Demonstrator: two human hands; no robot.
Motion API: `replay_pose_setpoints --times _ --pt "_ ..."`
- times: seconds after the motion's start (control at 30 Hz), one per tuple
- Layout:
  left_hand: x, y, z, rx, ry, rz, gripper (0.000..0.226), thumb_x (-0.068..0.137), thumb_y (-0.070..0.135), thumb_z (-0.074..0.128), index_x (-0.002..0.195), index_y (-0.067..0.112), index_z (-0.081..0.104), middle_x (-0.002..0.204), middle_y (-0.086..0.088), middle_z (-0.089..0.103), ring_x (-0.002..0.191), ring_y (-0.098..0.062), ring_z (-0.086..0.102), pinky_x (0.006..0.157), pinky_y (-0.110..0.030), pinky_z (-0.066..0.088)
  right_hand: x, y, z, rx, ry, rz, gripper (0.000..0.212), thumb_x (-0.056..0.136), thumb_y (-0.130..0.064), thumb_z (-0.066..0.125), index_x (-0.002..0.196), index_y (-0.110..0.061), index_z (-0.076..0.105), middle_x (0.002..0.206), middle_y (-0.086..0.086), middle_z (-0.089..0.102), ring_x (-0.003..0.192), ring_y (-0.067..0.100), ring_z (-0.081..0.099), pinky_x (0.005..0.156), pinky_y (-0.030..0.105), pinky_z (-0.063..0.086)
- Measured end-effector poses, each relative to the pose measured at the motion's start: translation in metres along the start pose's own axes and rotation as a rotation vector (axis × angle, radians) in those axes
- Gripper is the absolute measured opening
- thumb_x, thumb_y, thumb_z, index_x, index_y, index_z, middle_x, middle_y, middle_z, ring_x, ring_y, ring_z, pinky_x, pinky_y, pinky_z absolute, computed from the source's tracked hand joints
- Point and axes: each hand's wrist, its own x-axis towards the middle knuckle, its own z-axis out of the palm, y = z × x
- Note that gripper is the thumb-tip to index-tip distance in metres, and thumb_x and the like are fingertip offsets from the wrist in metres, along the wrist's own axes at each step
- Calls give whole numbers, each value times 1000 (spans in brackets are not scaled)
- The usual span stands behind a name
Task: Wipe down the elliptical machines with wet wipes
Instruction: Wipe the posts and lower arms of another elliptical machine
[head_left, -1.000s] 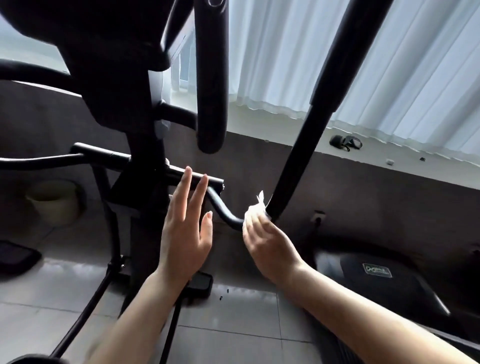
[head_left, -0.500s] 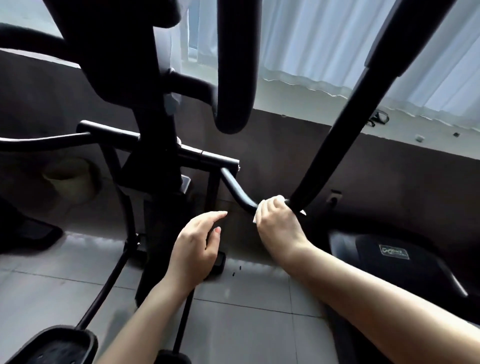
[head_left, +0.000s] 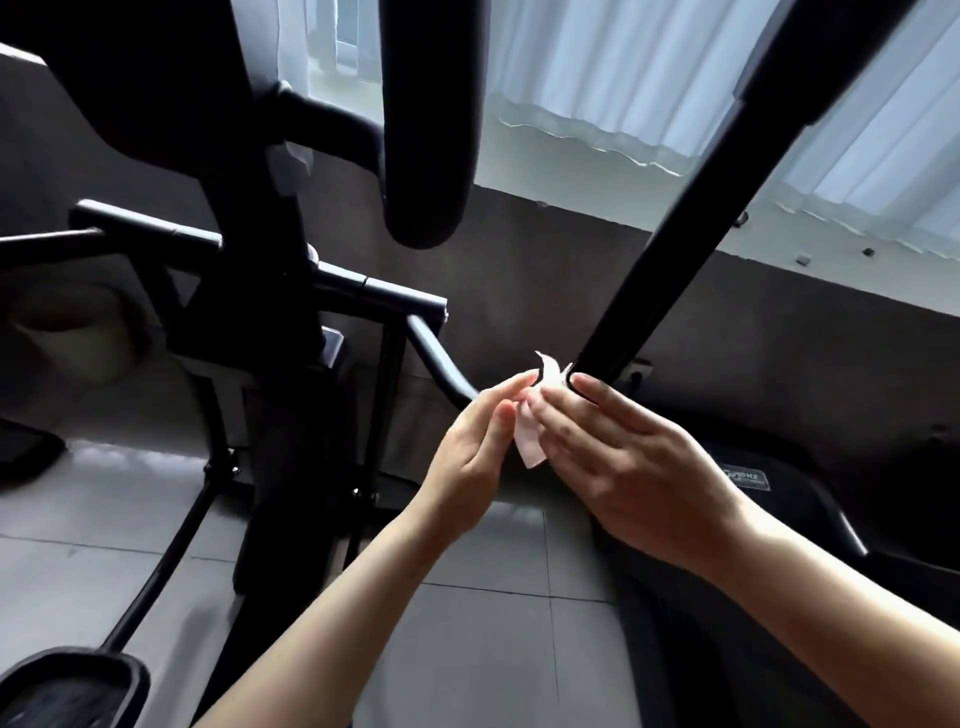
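Head view: both hands met at the lower end of the elliptical machine's slanted black bar (head_left: 691, 249), just beside the point where the curved tube (head_left: 441, 364) joined it. The white wet wipe (head_left: 530, 441) sat between the two hands, one corner sticking up above the fingertips, the rest hanging between the palms. The left hand (head_left: 467, 457) had its fingers together and nearly straight, their tips touching the wipe's upper edge. The right hand (head_left: 623, 467) held the wipe against its fingers, which lay close together and only slightly bent; whether the thumb pinched the wipe could not be told. The right index fingertip touched the bar's lower end. A black pedal (head_left: 67, 691) showed at lower left above the grey tiled floor (head_left: 467, 649). White curtains (head_left: 597, 67) hung behind.
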Motion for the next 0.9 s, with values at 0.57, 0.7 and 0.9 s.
replay_pose_setpoints --times 0.57,0.7,0.9 --pt "58 -115 -54 948 24 408 49 105 47 9 116 26 52 118 -1 66 125 -22 54 112 -48 23 5 35 27 -241 161 67 40 98 -34 54 132 -14 60 145 3 51 140 17 36 121 39 6" --pt "91 -123 -86 1025 -76 267 70 102 56 3 122 22 61 132 -3 61 136 -21 43 117 -44 10 6 36 33 -251 192 57 38 97 -34 55 129 -16 62 144 2 53 139 17 37 121 39 4" --pt "68 -97 -50 808 -46 341 75 105 49 5 99 9 69 103 -7 67 111 -31 60 106 -45 35 7 37 35 -215 232 43 36 96 -32 54 127 -16 63 141 1 56 137 16 38 122 38 1"
